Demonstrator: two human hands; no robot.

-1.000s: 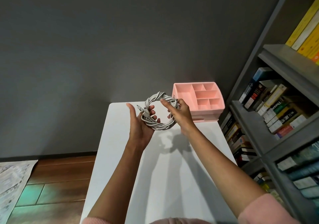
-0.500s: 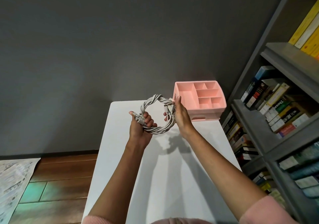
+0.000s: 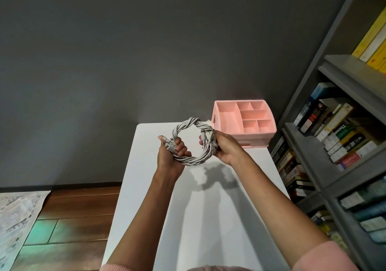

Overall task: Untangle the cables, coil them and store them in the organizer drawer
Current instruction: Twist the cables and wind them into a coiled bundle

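Cable coil (image 3: 189, 123) gripped inside curled fingers (image 3: 180, 148).

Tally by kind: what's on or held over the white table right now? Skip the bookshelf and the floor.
Cable coil: 1 (grey-white cables twisted into one ring; the number of cables cannot be told)
Pink organizer: 1
Hands: 2, left hand and right hand, each gripping the coil
Total: 4
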